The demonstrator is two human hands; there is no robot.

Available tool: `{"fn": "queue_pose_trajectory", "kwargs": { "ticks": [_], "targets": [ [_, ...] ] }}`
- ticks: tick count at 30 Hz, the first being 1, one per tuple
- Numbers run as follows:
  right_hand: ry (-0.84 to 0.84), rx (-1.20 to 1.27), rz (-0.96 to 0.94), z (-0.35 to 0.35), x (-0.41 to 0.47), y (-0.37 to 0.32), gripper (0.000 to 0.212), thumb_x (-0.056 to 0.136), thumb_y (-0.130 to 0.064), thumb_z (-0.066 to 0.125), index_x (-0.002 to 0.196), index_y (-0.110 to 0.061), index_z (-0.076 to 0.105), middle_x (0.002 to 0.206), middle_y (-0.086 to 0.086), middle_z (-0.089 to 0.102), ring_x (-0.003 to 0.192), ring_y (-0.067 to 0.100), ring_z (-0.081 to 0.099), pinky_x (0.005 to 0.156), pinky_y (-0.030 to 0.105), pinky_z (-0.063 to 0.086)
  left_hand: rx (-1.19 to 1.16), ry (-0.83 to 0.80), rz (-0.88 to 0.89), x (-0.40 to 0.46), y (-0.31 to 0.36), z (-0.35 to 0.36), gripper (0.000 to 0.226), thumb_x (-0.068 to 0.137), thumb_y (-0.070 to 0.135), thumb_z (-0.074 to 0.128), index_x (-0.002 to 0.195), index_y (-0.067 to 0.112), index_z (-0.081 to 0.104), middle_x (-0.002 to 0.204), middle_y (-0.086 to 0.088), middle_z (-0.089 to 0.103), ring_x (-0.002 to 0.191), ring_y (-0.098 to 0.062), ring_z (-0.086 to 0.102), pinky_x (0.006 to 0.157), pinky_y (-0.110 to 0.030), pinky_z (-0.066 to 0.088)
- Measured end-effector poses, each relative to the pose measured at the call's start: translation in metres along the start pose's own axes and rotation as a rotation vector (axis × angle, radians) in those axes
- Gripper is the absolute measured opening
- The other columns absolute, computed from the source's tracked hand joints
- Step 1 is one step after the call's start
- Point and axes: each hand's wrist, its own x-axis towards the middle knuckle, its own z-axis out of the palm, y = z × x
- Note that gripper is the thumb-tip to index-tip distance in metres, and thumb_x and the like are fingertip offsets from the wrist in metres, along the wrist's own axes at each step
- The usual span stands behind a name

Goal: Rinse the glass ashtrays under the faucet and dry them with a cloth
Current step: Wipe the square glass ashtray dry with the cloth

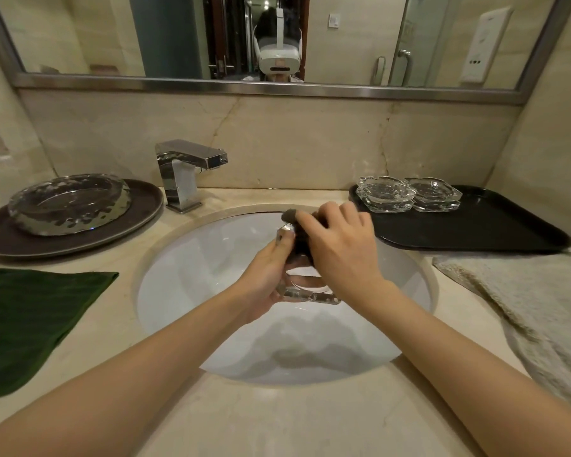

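Over the white sink basin (211, 318), my left hand (264, 282) grips a clear glass ashtray (305, 290) tilted on its edge. My right hand (340, 245) holds a dark brown cloth (297, 232) pressed against the ashtray's upper part. Two more glass ashtrays (385, 193) (434, 193) sit side by side on a black tray (491, 225) at the back right. The chrome faucet (185, 169) stands at the back left of the basin, with no water visible from its spout.
A large round glass dish (70, 202) rests on a dark round plate (10, 240) at the left. A green cloth (23, 321) lies on the counter's left front. A beige towel (534, 311) covers the right side. A mirror hangs above.
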Motion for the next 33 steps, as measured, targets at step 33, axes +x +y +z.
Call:
{"fn": "queue_pose_trajectory", "kwargs": {
  "ticks": [33],
  "targets": [
    [-0.459, 1.257, 1.155, -0.002, -0.004, -0.023, 0.008, 0.088, -0.017, 0.058, 0.088, -0.010, 0.062, 0.083, 0.012, 0.067, 0.076, 0.030, 0.065, 0.075, 0.049, 0.056, -0.109, 0.384, 0.128, 0.006, 0.002, -0.007, 0.016, 0.100, 0.027, 0.041, 0.094, 0.022, 0.055, 0.095, 0.000, 0.064, 0.087, -0.020, 0.062, 0.077, -0.039, 0.050]
  ]
}}
